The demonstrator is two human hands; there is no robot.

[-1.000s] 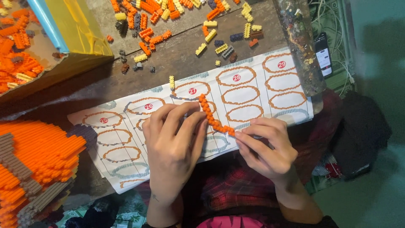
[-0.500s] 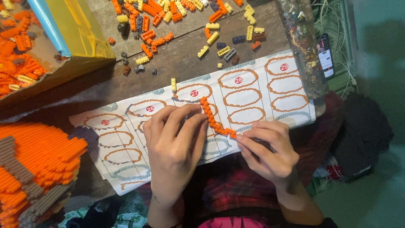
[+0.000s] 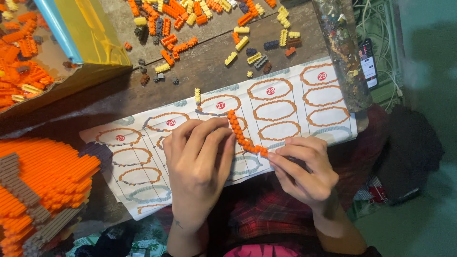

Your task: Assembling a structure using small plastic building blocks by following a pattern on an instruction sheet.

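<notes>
We see the left hand (image 3: 200, 162) lying flat on the instruction sheet (image 3: 285, 112), its fingers stretched forward and pressing against the upper stretch of a curved chain of small orange bricks (image 3: 243, 135). The right hand (image 3: 304, 169) pinches the lower end of that chain between thumb and forefinger, so its grip is closed on the bricks, while the left grip is more a flat press than a clasp. The chain lies on the sheet, running from near a printed oval ring down toward the right hand. The sheet, printed with rows of orange and grey ring diagrams, is spread over the wooden tabletop (image 3: 204, 71). Beyond it we see loose bricks (image 3: 190, 24) in orange, yellow and dark grey scattered across the wood. A single yellow brick (image 3: 197, 95) stands at the sheet's upper edge. At the left sits a large orange brick model (image 3: 43, 185), and a phone (image 3: 368, 62) lies at the far right.
</notes>
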